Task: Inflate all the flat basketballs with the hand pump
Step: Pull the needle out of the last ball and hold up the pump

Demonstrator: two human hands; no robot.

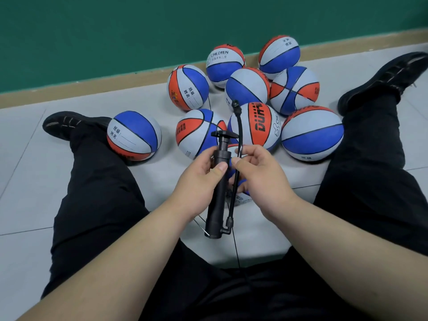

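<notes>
9 basketballs (312,133) lie in full sight on the pale tiled floor (30,181) in the head view; 8 sit bunched together between the person's spread legs, near the tan skirting (69,89) below the green wall (115,31); 1 lone ball (134,135) rests apart, touching the left leg (97,181) just beside the black left shoe (67,123); 1 further ball (242,198) shows only as a sliver behind the hands, too hidden to judge. The right shoe (389,77) lies beyond the cluster at the far right.

The black hand pump (218,188) is held in the air in front of the cluster, roughly upright and tilted slightly; its T-handle (225,134) is at the top and its base is toward the person. The left hand (199,177) grips the barrel, fingers curled round it, thumb on the near side. The right hand (261,174), just beside the left, pinches the thin black hose (241,128) between thumb and fingers; the hose rises from the pump's base, runs alongside the barrel and ends in front of the orange DUHAO ball (258,121); whether its tip touches any ball cannot be told.
</notes>
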